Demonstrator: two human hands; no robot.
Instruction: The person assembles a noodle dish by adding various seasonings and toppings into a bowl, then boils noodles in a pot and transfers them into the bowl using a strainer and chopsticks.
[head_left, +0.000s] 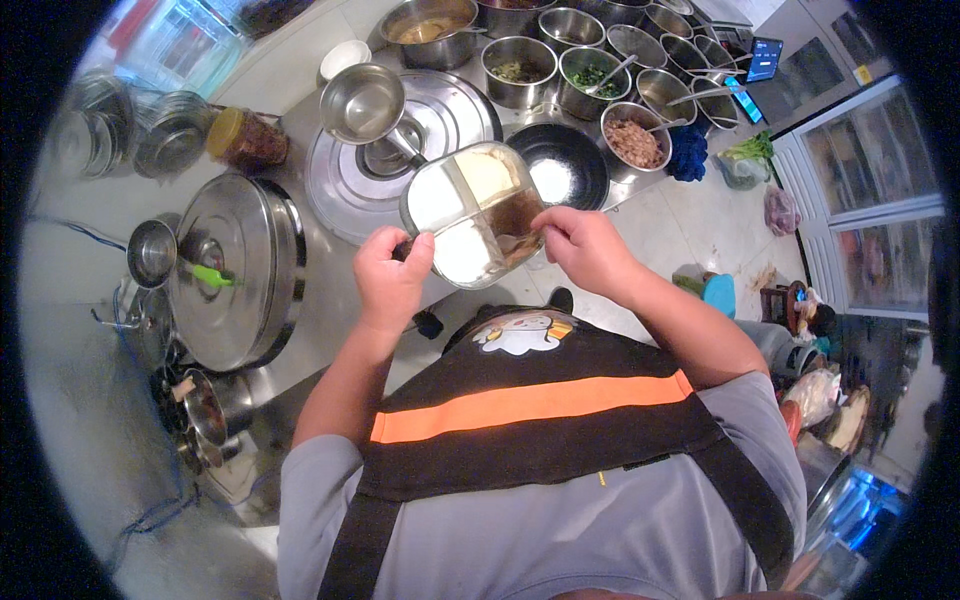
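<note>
A square metal tray (480, 196) with rounded corners and crossing dividers is held up in front of my apron. My left hand (394, 270) grips its left side, thumb on top, beside a dark part that may be a handle. On the opposite rim, my right hand (589, 247) pinches the edge between thumb and fingers. Two sections shine bright, one looks pale yellow and one dark brown; whether these are contents or reflections I cannot tell. Behind the tray, a metal ladle (363, 103) rests on a large round lid (457, 101), its handle partly hidden.
A black frying pan (559, 166) sits past the tray. Several steel pots stand beyond, including one of chopped greens (596, 79) and one of minced food (636, 142). At left are a big lidded pot (221, 277), a second ladle (152, 253) and a yellow-capped jar (247, 139).
</note>
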